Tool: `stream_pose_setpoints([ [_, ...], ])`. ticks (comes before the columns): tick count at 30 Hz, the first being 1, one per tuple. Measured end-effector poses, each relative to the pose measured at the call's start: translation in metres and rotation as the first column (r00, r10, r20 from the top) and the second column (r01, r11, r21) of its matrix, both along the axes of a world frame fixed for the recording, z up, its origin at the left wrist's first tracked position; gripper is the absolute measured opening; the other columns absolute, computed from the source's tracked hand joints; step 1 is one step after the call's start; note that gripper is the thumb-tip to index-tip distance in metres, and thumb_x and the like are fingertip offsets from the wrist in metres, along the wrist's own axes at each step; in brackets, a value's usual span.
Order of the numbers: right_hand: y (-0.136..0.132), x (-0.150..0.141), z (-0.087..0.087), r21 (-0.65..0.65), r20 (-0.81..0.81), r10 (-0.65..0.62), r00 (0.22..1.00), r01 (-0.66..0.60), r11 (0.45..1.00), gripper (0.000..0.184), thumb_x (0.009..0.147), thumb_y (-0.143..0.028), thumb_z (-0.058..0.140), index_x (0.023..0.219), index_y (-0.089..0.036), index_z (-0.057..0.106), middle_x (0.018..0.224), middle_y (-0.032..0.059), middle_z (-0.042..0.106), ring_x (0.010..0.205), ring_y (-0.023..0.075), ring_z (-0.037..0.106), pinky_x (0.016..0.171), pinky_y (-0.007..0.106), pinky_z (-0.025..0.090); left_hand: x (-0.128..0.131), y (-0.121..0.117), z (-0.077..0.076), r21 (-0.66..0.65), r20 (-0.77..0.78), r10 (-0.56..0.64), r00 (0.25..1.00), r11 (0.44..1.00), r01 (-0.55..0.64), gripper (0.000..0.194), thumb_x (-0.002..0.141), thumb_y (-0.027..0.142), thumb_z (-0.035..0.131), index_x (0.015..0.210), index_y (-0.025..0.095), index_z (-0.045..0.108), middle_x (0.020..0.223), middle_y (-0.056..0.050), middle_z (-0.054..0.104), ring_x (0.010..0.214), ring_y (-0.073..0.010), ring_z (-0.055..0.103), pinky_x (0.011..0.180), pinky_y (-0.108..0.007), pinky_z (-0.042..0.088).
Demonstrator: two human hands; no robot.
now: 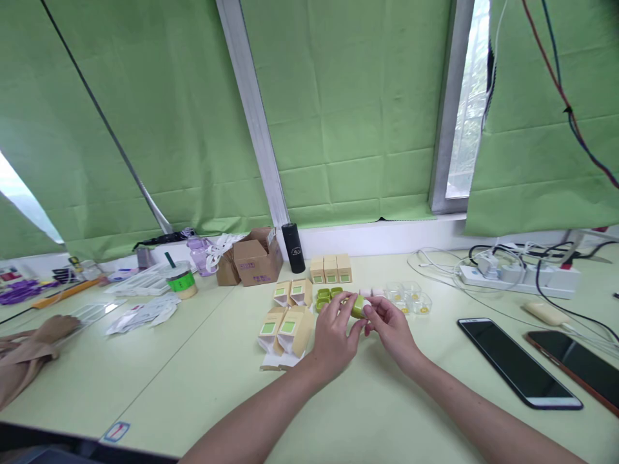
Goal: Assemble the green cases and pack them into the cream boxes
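Above the table, my left hand (336, 332) is closed around a small olive-green container (358, 307) with a white part at its right end. My right hand (393, 330) pinches that white end; I cannot make out whether it is a lid or a separate piece. Just behind my left hand sit more green containers (323, 299). Clear round cups with yellow bits (409, 298) stand behind my right hand, near small pale pink pieces partly hidden by my fingers. Left of my hands are open kraft paper boxes (293, 328) with green labels.
Closed small boxes (331, 269) line up behind, near a black bottle (293, 248) and a cardboard carton (258, 256). Phones (520, 362) and a power strip (520, 280) with cables lie right. Left are a drink cup (182, 281) and another person's hand (57, 327).
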State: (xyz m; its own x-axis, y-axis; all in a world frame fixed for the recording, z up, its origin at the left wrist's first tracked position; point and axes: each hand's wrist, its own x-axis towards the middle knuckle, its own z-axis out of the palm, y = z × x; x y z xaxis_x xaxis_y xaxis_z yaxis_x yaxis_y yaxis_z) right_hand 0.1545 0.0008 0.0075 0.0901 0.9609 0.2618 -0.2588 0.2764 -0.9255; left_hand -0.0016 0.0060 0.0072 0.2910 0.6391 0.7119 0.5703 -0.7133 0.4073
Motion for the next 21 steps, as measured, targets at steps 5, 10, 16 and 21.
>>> stream_pose_setpoints([
  [5, -0.002, -0.002, -0.001, 0.019, 0.041, 0.014, 0.999, -0.015, 1.000, 0.058, 0.073, -0.070, 0.080, 0.095, -0.020, 0.065, 0.069, 0.0000, 0.063, 0.057, 0.0168, 0.061, 0.052, 0.032, 0.056, 0.002, -0.004, 0.002, -0.097, 0.098, -0.089, 0.991, 0.990, 0.099, 0.051, 0.099, 0.028, 0.057, 0.150, 0.028, 0.052, 0.148, -0.012, 0.060, 0.136, -0.0337, 0.057, 0.112, -0.053, 0.048],
  [10, -0.003, 0.001, -0.005, 0.075, 0.116, 0.028, 0.993, -0.037, 0.997, 0.057, 0.077, -0.069, 0.077, 0.103, -0.020, 0.066, 0.079, 0.0045, 0.068, 0.069, 0.0200, 0.065, 0.055, 0.031, 0.055, 0.002, -0.001, 0.001, -0.264, 0.262, -0.107, 0.959, 0.948, 0.178, 0.051, 0.102, 0.035, 0.055, 0.152, 0.028, 0.049, 0.150, -0.012, 0.059, 0.133, -0.0306, 0.060, 0.113, -0.050, 0.049],
  [16, -0.005, 0.010, -0.006, 0.269, 0.402, -0.195, 0.895, 0.088, 0.959, 0.039, 0.092, -0.051, 0.069, 0.117, -0.021, 0.065, 0.104, 0.0109, 0.071, 0.084, 0.0219, 0.068, 0.069, 0.034, 0.059, 0.006, 0.009, -0.001, -0.404, 0.590, -0.129, 0.797, 0.807, 0.430, 0.058, 0.102, 0.052, 0.054, 0.152, 0.024, 0.047, 0.146, -0.014, 0.060, 0.127, -0.0266, 0.065, 0.107, -0.041, 0.055],
  [21, -0.006, 0.014, -0.010, 0.540, 0.591, -0.443, 0.674, 0.078, 0.838, 0.040, 0.099, -0.035, 0.060, 0.138, -0.027, 0.057, 0.133, 0.0139, 0.063, 0.089, 0.0230, 0.070, 0.070, 0.037, 0.061, 0.009, 0.014, -0.002, -0.428, 0.685, -0.142, 0.715, 0.716, 0.552, 0.067, 0.095, 0.059, 0.062, 0.149, 0.021, 0.051, 0.138, -0.017, 0.064, 0.117, -0.0282, 0.070, 0.101, -0.044, 0.058],
])
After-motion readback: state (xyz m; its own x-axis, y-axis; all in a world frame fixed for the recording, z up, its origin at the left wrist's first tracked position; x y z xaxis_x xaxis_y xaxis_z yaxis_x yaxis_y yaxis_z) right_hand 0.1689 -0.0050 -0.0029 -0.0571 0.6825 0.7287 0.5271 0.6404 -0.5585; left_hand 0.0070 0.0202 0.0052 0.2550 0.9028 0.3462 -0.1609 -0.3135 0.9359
